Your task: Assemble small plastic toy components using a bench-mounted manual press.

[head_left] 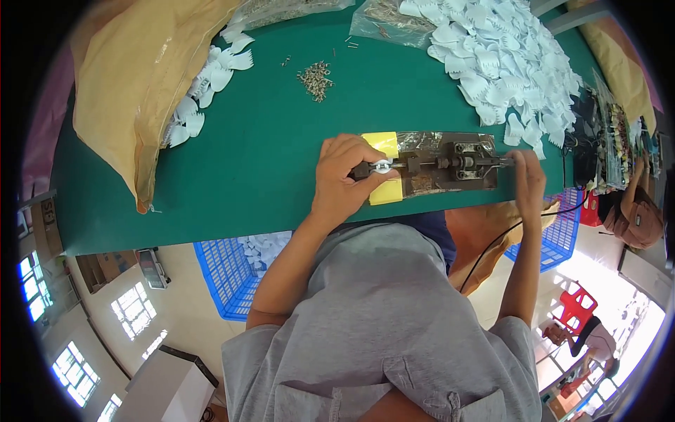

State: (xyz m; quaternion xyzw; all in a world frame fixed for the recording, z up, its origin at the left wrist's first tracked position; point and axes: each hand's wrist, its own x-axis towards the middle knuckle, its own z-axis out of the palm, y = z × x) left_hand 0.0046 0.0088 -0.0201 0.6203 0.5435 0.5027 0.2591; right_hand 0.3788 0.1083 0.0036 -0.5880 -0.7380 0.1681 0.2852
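Observation:
A dark metal hand-operated push clamp fixture lies across the green table in front of me, with yellow tape wrapped around its left end. My left hand is closed at that end, thumb and fingers pinching a small white plastic piece against the fixture's tip. Most of that piece is hidden by the fingers. At the opposite end, my right hand is closed around the fixture's handle, which its fingers largely cover.
Beyond the fixture lies a small heap of metal parts. White toothed plastic pieces are piled at the far right, more spilling from a tan sack at left. Clear bags sit at the back. A blue basket stands below the table edge.

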